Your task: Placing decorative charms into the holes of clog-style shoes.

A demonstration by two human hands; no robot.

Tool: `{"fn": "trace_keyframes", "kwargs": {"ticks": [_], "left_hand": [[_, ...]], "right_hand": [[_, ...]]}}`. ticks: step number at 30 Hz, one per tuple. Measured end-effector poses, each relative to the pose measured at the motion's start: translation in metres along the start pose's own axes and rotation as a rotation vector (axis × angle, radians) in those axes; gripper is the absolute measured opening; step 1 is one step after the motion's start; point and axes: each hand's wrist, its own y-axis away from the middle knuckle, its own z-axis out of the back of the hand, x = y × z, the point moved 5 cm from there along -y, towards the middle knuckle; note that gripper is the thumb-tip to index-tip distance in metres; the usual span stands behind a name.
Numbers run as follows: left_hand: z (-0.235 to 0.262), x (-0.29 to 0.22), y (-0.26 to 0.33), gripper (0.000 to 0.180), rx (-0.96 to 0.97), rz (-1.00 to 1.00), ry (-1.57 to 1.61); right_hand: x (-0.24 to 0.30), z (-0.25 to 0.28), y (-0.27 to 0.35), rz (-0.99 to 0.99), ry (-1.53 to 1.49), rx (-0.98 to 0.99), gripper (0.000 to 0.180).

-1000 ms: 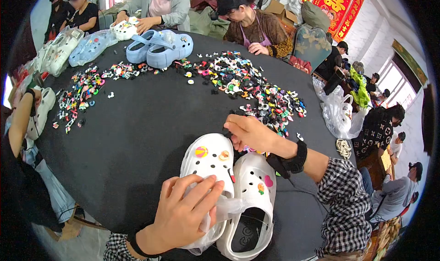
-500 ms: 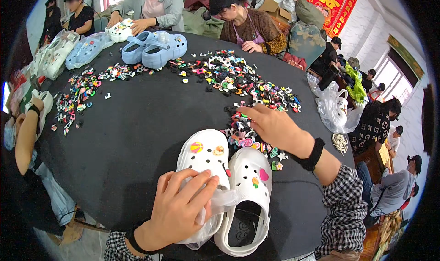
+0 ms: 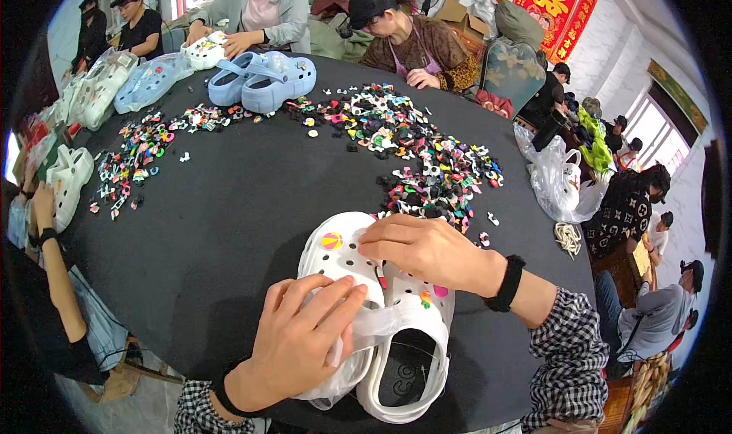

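A pair of white clogs lies in front of me, toes pointing away. My left hand (image 3: 309, 331) is wrapped over the instep of the left clog (image 3: 338, 266), with clear plastic film (image 3: 347, 377) bunched around its heel. A yellow-and-pink ball charm (image 3: 332, 241) sits on that clog's toe. Pinched fingers of my right hand (image 3: 431, 252) come down on the same toe, to the right of the ball charm; whatever is between them is hidden. On the right clog (image 3: 438, 342) a small orange-and-green charm (image 3: 425, 299) shows, and a pink one is partly covered by my right hand.
Loose charms (image 3: 438, 167) are heaped beyond my right hand, and more charms (image 3: 137, 148) lie at the far left. Blue clogs (image 3: 278, 83) stand at the back of the black round table (image 3: 244, 182). Co-workers sit around; one at left touches a white clog (image 3: 69, 186).
My right hand has moved from the charm pile toward me, onto the left clog's toe, covering where an orange charm showed. Several charms near the clogs are now behind it. My left hand stays put.
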Motion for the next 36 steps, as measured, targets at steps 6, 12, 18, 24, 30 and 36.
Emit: {"fn": "trace_keyframes", "kwargs": {"ticks": [6,12,18,24,30,36], "left_hand": [[0.002,0.001,-0.003,0.047,0.0,0.017,-0.033],[0.0,-0.002,-0.004,0.05,0.036,0.022,-0.036],[0.0,-0.002,-0.002,0.051,0.029,0.038,-0.044],[-0.001,-0.002,-0.003,0.049,-0.004,-0.002,-0.039],[0.001,-0.001,-0.001,0.05,0.025,0.013,-0.046],[0.001,0.0,-0.003,0.05,0.041,0.026,-0.033]], "right_hand": [[-0.015,-0.002,0.02,-0.18,-0.04,-0.057,0.018],[-0.068,0.024,0.049,-0.545,-0.084,-0.225,0.016],[-0.052,0.018,-0.004,-0.192,-0.087,-0.111,0.018],[-0.01,-0.032,-0.049,0.176,-0.092,-0.036,0.031],[-0.008,-0.017,-0.049,0.12,-0.122,0.131,0.024],[0.002,-0.01,-0.044,0.07,0.039,0.035,0.019]]}}
